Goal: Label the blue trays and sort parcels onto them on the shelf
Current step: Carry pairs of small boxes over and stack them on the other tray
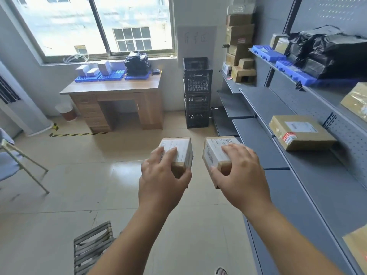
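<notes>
Parcels in carriage, two: left hand (162, 173) grips left parcel (181, 149), right hand (240, 171) grips right parcel (213, 153), both above the floor beside the shelf (268, 108). Shelf trays (292, 73) already hold parcels. Surface trays (112, 76) also sit loaded, so sorting looks partway done; labels cannot be made out.

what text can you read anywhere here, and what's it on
Nothing reads clearly enough to quote.
Wall sheet: handwritten characters, too faint.
Left parcel label: blurred.
Right parcel label: barcode, print blurred.
Shelf box: white label, red sticker, too small.
</notes>
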Available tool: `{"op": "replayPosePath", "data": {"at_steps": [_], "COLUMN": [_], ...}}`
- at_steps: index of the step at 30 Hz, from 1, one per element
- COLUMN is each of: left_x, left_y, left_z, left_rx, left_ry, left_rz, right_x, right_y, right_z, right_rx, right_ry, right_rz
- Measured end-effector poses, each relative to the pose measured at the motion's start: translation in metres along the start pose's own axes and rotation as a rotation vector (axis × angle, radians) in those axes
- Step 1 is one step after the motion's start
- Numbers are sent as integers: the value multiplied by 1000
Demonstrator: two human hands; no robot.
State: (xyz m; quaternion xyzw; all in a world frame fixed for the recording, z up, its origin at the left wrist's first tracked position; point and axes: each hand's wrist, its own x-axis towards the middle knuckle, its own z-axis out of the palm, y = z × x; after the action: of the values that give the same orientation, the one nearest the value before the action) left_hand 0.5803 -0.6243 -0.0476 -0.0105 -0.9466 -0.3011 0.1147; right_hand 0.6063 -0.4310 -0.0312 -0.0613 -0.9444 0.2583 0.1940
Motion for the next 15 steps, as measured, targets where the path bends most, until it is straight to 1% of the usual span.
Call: {"op": "replayPosePath", "data": {"at_steps": [6,15], "left_x": [117,273], "left_y": [21,65], "left_z": [51,107], "left_rx": [6,26], "left_ry": [12,59], "left_rz": [1,-45], "right_x": [118,304], "right_y": [34,75], "right_z": [35,60], "right_rx": [23,53], "right_ry": [33,34], "right_rz": [-6,-58]}}
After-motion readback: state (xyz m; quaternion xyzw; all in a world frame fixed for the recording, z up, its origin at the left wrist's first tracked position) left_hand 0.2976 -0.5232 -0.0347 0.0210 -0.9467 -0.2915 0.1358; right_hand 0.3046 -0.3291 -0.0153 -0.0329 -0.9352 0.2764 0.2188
